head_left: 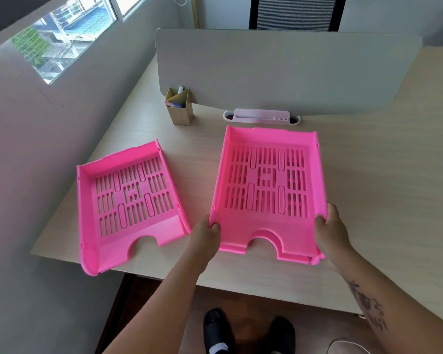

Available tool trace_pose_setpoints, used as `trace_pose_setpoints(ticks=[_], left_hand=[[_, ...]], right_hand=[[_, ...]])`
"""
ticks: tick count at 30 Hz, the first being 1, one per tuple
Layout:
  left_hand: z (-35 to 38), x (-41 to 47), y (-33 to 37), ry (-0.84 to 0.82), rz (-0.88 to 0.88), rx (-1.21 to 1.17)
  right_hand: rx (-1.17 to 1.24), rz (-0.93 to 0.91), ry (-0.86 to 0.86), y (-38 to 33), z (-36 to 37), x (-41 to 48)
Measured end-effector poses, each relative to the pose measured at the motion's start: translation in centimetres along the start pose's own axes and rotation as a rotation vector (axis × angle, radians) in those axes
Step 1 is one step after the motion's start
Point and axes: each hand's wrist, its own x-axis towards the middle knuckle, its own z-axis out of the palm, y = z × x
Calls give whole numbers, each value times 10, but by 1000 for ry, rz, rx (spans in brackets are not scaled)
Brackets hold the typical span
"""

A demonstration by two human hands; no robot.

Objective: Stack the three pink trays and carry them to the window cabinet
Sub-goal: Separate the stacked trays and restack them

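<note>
A pink slotted tray (pixel 267 190) sits in the middle of the wooden desk, nested on another pink tray whose edge (pixel 315 260) shows under its front right corner. My left hand (pixel 206 237) grips the top tray's front left side wall. My right hand (pixel 330 232) grips its front right side wall. A further pink tray (pixel 131 203) lies alone on the left, turned a little, with its front left corner over the desk edge.
A beige pen holder (pixel 180 106) and a pale pink organiser (pixel 261 116) stand by the grey desk divider (pixel 287 70). The wall and window (pixel 62 34) are to the left. The desk (pixel 381 187) runs to the right. My feet show below its front edge.
</note>
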Motion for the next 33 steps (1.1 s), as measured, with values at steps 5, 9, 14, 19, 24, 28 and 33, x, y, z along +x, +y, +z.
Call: trace_pose_setpoints(ticks=[5, 9, 14, 19, 24, 28, 33], left_hand=[[-9, -1, -4, -69, 33, 7], [-51, -7, -14, 125, 139, 125], [-154, -4, -61, 729, 51, 170], [-220, 1, -124, 635, -323, 164], [-230, 1, -142, 685, -206, 205], [-238, -14, -102, 773, -69, 202], [-204, -28, -34, 715, 164, 226]], right_hand=[[-9, -30, 80, -2, 1, -4], [-195, -474, 428, -37, 16, -16], [-25, -824, 50, -138, 101, -55], [-82, -481, -398, -185, 203, -78], [-200, -235, -428, -172, 235, -70], [-51, -445, -299, -184, 210, -79], [103, -554, -76, -171, 134, -76]])
